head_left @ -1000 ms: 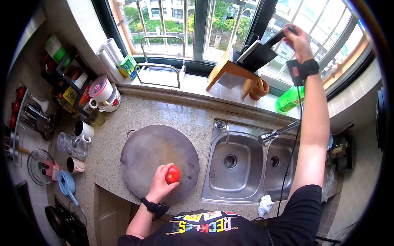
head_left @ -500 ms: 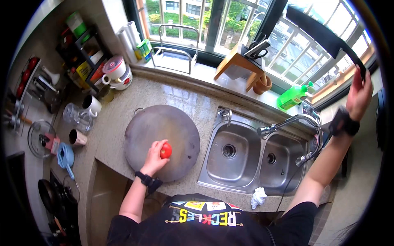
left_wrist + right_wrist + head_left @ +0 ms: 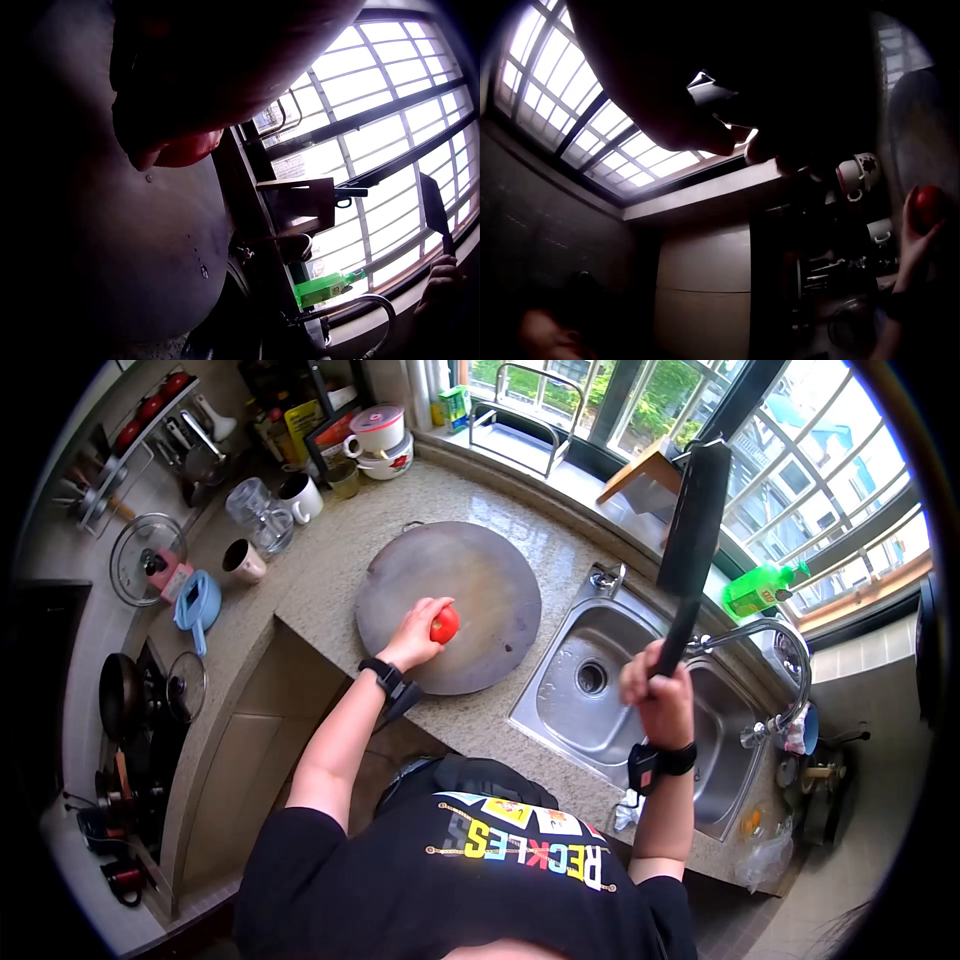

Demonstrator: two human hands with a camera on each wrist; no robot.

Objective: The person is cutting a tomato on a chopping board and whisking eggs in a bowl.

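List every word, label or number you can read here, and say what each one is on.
"RECKLES": coloured letters on the black shirt, upside down in the head view.
Green bottle: the label is too blurred to read.
Yellow packet on the shelf: the print is too small to read.
Green box on the sill: the print is too small to read.
Wrist views: nothing legible.

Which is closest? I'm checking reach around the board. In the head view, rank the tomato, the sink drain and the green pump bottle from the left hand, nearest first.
1. Tomato: in the grip of the left hand.
2. Sink drain: off to the person's right.
3. Green pump bottle: farthest, at the back right.
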